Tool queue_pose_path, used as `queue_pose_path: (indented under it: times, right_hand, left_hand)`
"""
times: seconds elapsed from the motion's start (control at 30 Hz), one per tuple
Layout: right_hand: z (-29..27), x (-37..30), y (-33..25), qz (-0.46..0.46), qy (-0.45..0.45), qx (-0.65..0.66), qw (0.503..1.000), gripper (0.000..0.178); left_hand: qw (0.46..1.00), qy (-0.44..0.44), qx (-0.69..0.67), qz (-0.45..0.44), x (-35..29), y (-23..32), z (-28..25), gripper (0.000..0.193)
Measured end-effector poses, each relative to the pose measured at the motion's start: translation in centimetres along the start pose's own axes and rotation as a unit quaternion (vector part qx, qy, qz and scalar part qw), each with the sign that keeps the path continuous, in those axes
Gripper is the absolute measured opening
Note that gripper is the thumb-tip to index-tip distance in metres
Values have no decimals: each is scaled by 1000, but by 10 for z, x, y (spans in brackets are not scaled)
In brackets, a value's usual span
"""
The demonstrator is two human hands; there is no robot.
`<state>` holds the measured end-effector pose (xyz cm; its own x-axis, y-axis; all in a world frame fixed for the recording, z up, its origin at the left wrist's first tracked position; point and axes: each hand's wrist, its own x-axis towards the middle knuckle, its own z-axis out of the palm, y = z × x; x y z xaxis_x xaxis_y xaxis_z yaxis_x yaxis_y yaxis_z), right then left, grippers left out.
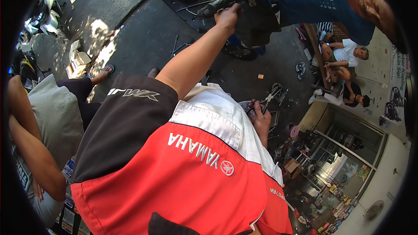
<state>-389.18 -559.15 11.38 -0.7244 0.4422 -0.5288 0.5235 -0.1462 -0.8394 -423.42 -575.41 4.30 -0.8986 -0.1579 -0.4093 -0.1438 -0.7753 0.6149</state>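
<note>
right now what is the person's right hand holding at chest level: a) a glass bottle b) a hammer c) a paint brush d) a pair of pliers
d: the right hand grips a pair of pliers with dark handles, metal jaws pointing away from the red and white shirt.

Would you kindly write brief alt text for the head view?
Seen from above, a person in a red, white and black shirt reaches the left hand up to a dark motorcycle part, while the right hand holds pliers over oily pavement.
</note>
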Motion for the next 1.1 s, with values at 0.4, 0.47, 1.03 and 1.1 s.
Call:
queue_pose_path:
  times: [0.4,0.47,1.03,1.1]
  right_hand:
    - [-7,-2,15,-22,3,48,999,27]
    - [-8,-5,21,-17,10,49,999,27]
    - [11,-12,16,-21,22,50,998,28]
    - [11,-8,20,0,3,91,996,25]
  left_hand:
    - [988,-30,-148,-38,0,2,5,15]
    - [986,-29,-158,-50,3,1,7,18]
    - [982,-77,-149,-84,14,-5,-17,24]
    - [983,-71,-137,-95,14,-1,-19,23]
